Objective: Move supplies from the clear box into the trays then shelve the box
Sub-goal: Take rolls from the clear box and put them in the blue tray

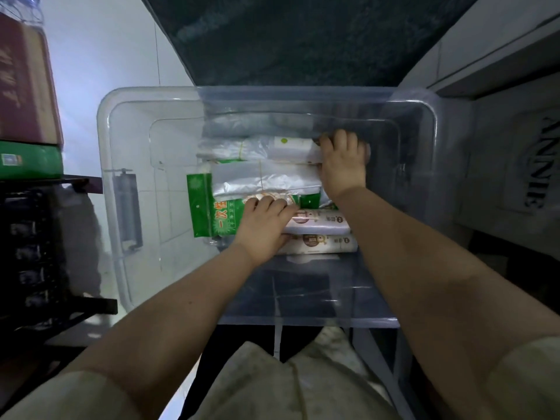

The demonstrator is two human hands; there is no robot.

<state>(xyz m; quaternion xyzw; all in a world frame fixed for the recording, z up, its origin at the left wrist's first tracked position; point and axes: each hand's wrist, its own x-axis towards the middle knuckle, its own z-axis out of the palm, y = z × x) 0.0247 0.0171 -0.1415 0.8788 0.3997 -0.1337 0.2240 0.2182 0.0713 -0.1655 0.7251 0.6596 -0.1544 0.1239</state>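
Note:
A large clear plastic box (104, 153) stands on the floor in front of me. Inside lie several packets: a green packet (209, 213), bundles of clear plastic bags (266, 180), a white pack (291, 147) and two tissue packs (321, 244). Both my hands are down inside the box. My left hand (263, 228) is curled over the edge of the green packet and the bag bundle. My right hand (344, 162) grips the right end of the white pack and bag bundle at the far side.
A dark shelf rack (36, 253) stands at the left with a red carton (24, 83) and a green box (30, 160) on top. A white cabinet (500, 56) and a white bag with lettering (533, 165) are at the right. A dark mat (288, 37) lies beyond the box.

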